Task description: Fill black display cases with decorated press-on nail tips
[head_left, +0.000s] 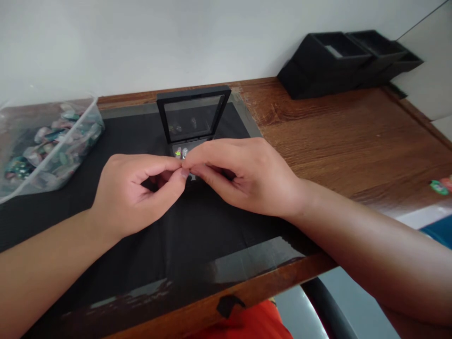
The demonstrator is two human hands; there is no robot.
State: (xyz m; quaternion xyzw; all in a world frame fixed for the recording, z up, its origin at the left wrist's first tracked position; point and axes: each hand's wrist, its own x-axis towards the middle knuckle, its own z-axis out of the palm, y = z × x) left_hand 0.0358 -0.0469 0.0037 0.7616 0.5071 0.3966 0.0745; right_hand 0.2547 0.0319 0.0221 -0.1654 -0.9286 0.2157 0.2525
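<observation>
My left hand (136, 195) and my right hand (249, 176) meet over the black mat (144, 259), thumb and forefinger of each pinched together and the tips touching. Whatever lies between the fingertips is too small or hidden to make out. Just behind them stands a black-framed display case (194, 92), its clear-windowed lid raised. In its base, partly covered by my right fingers, are a decorative nail tip with a bright yellow-green star (178, 153) and a silvery, glittery nail tip (185, 152). The lid's window shows faint reflections of them.
At left, a clear plastic tub (96, 113) holds many small wrapped pieces (52, 136) in pink and teal. Several black open boxes (318, 70) stand against the wall at back right. Small green and red items (439, 187) lie near the wooden table's (303, 136) right side.
</observation>
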